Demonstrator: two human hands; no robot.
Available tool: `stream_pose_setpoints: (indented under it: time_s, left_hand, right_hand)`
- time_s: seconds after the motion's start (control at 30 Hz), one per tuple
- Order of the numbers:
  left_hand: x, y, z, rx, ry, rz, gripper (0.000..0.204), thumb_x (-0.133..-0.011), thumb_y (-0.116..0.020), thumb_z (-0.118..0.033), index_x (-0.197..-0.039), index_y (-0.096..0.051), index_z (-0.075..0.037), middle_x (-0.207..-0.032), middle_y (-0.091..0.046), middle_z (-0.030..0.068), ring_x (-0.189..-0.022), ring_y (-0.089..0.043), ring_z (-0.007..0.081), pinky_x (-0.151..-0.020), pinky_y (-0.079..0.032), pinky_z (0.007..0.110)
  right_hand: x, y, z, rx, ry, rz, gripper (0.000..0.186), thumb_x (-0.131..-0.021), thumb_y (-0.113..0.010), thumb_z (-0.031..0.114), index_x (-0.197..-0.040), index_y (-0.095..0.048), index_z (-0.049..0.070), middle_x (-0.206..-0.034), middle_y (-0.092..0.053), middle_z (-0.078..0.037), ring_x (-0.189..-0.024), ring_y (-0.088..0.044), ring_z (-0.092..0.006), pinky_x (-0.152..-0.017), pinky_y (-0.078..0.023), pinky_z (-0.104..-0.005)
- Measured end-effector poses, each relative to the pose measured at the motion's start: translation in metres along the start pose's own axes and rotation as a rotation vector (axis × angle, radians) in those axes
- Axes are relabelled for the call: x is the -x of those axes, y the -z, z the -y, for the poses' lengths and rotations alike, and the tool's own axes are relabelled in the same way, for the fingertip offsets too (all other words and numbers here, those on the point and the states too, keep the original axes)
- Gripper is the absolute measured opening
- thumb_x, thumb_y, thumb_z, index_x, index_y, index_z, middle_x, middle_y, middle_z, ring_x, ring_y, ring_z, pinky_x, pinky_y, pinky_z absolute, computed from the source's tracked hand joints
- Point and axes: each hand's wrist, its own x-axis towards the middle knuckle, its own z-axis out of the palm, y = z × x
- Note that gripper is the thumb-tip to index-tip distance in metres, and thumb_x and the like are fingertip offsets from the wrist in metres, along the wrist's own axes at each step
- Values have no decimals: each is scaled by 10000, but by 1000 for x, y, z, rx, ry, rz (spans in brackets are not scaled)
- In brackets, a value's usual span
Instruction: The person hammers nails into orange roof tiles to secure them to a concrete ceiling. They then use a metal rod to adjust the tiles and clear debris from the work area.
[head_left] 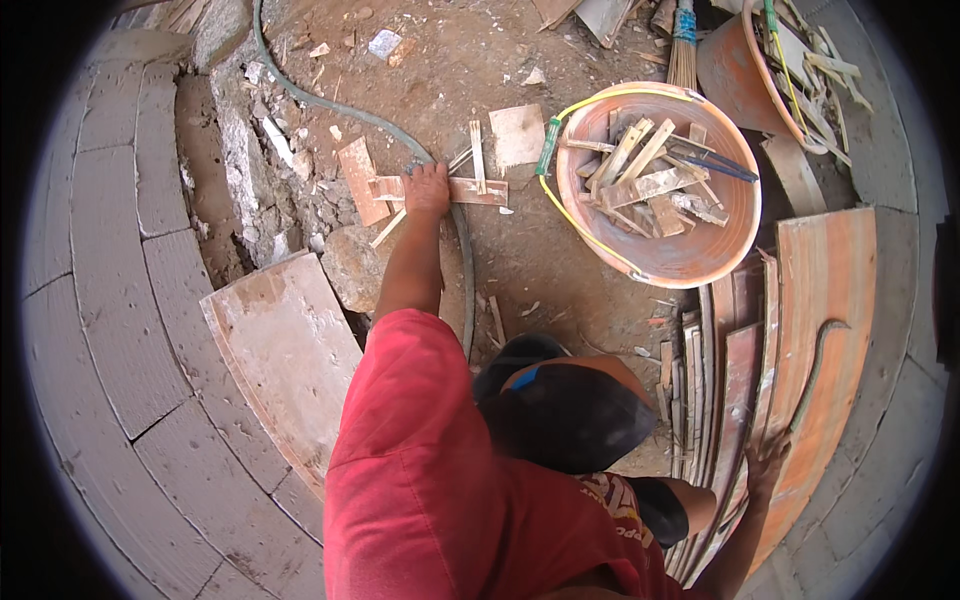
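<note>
My left hand (428, 188) reaches out over the dirt, its fingers closed on a short flat wood strip (480, 191) that lies crosswise. Beneath and beside it are a reddish plywood scrap (362, 182) and a thin upright-looking stick (477, 158). Low on the right, my right hand (768, 460) is wrapped round the lower end of a pry bar (818, 370) with a hooked tip. That bar lies against a large orange-brown plywood sheet (845, 265). Part of the right hand's grip is hidden.
An orange bucket (735, 235) of wood scraps stands ahead right, with a second bucket (725, 65) and a broom (683, 50) behind. Stacked boards (738, 370) stand near my right leg. A green hose (330, 103) crosses the dirt. Left are a board (285, 345) and a block wall (115, 250).
</note>
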Motion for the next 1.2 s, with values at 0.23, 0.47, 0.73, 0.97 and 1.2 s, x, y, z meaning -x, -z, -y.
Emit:
stream_pose_setpoints:
  time_s: [0.23,0.47,0.73,0.97,1.2]
  left_hand:
    - [7,-3,30,272,47,95,346,-895,-492,-232,-1193,-483,-56,-1068,-615,201,-1022,-578,393,-896,-446,493]
    - [22,1,23,904,180,-165,379,-873,-582,-299,-1099,-507,-5,-974,-641,259,-930,-613,423,-821,-467,468]
    - [30,-13,-69,764,345,48,555,-782,-676,-413,-1176,-576,-35,-1062,-650,241,-984,-650,330,-845,-500,424]
    - [49,-17,-81,812,525,-164,493,-795,-657,-366,-1100,-558,9,-1013,-644,277,-986,-625,418,-848,-492,481]
    - [90,-101,35,762,660,-225,478,-778,-602,-261,-1109,-535,78,-1011,-631,318,-980,-617,441,-849,-490,479]
  right_hand:
    - [2,-3,19,441,38,-15,1051,-767,-768,330,-1484,-85,-21,-1490,-228,-303,-1391,-203,-444,-1136,-194,-468]
    - [2,2,38,481,12,38,1103,-746,-762,387,-1471,-63,-61,-1479,-231,-330,-1388,-180,-479,-1134,-191,-492]
    - [1,3,50,497,-16,34,1111,-732,-764,393,-1476,-67,-50,-1495,-207,-319,-1385,-161,-502,-1134,-187,-500]
    - [0,6,31,510,-44,94,1143,-718,-758,462,-1498,-56,8,-1538,-168,-251,-1403,-110,-496,-1140,-172,-505]
    - [-1,7,51,539,-146,141,1163,-717,-736,529,-1494,-50,1,-1542,-154,-250,-1403,-107,-497,-1140,-176,-504]
